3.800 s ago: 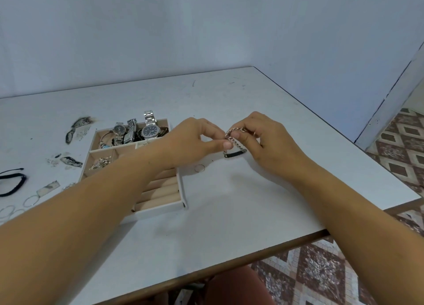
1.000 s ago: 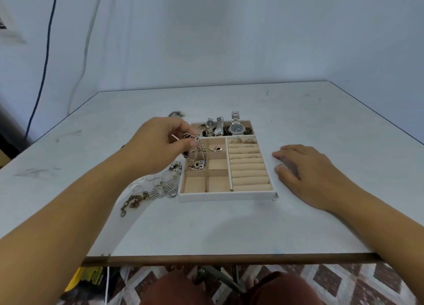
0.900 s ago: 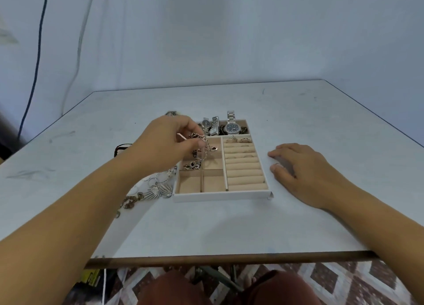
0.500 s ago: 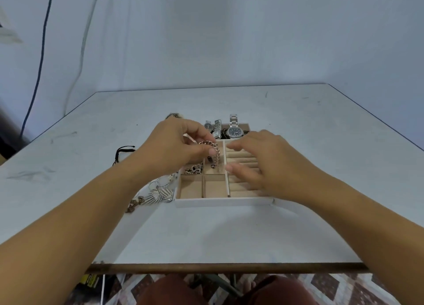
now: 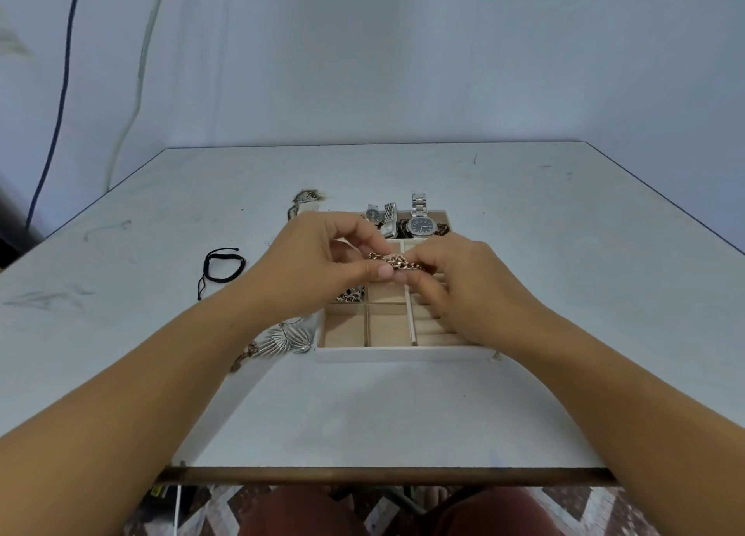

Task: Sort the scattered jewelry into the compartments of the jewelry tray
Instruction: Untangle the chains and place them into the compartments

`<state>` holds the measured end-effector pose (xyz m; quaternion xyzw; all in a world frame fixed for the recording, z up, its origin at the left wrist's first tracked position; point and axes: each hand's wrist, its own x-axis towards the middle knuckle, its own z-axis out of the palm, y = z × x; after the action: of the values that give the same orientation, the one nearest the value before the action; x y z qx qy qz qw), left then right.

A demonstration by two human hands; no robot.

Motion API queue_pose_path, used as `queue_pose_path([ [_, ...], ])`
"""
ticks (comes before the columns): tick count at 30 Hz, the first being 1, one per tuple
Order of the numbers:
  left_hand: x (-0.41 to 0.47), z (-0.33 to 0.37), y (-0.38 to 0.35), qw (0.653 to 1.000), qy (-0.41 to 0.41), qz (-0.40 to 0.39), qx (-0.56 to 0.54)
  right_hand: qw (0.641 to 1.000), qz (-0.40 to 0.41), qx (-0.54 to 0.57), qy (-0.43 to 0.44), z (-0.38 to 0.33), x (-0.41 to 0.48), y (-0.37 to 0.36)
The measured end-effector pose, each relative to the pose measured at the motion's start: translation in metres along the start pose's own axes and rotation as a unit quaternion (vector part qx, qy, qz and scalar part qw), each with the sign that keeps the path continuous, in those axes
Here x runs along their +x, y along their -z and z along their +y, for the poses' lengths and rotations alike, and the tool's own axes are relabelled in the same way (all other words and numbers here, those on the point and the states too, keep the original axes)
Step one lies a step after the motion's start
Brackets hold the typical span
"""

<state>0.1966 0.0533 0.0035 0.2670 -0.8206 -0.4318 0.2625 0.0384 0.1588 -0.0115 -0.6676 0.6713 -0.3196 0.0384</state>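
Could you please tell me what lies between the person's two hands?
In the head view, a chain bracelet spans between the left hand and right hand, pinched by both above the jewelry tray.

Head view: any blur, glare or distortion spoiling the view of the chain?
Head view: soft even light, no glare, only faint shadows on the table. Head view: the chain pinched by left hand and right hand is sharp; wide-angle stretch enlarges the forearms at the frame edges.

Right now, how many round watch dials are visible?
2, both in the tray's far compartment: a small dial at left, a larger dark dial at right. The left hand and right hand may hide others.
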Motion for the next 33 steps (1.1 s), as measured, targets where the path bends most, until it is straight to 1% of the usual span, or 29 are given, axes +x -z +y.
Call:
queue_pose_path([
  [3, -0.001, -0.001, 0.007, 1.0, -0.008, 0.007, 0.02, 1.0, 0.003, -0.007, 0.006, -0.001, 0.001, 0.0],
  [6, -0.005, -0.005, 0.023, 0.998, -0.005, 0.035, 0.053, 1.0, 0.01, 0.011, -0.005, -0.002, 0.003, 0.0],
  [8, -0.011, -0.015, 0.038, 0.99, -0.011, 0.05, 0.134, 1.0, 0.014, 0.021, -0.018, -0.004, 0.006, 0.001],
  [11, -0.027, -0.036, 0.064, 0.961, -0.022, 0.073, 0.265, 0.999, 0.021, 0.038, -0.029, -0.009, 0.012, 0.002],
  [15, -0.052, -0.07, 0.093, 0.94, -0.009, 0.064, 0.335, 0.998, 0.011, 0.057, -0.035, -0.017, 0.026, -0.001],
  [18, -0.069, -0.089, 0.1, 0.935, -0.008, 0.049, 0.35, 0.998, -0.016, 0.054, -0.03, -0.023, 0.034, -0.009],
  [22, -0.076, -0.098, 0.098, 0.946, 0.001, 0.053, 0.32, 0.999, -0.027, 0.031, 0.006, -0.021, 0.036, -0.019],
  [29, -0.078, -0.101, 0.093, 0.938, -0.012, 0.058, 0.341, 0.999, 0.024, 0.03, 0.015, -0.004, 0.025, -0.02],
  [33, -0.078, -0.101, 0.093, 0.94, -0.02, 0.062, 0.335, 0.998, 0.03, 0.048, 0.027, 0.0, 0.021, -0.022],
])
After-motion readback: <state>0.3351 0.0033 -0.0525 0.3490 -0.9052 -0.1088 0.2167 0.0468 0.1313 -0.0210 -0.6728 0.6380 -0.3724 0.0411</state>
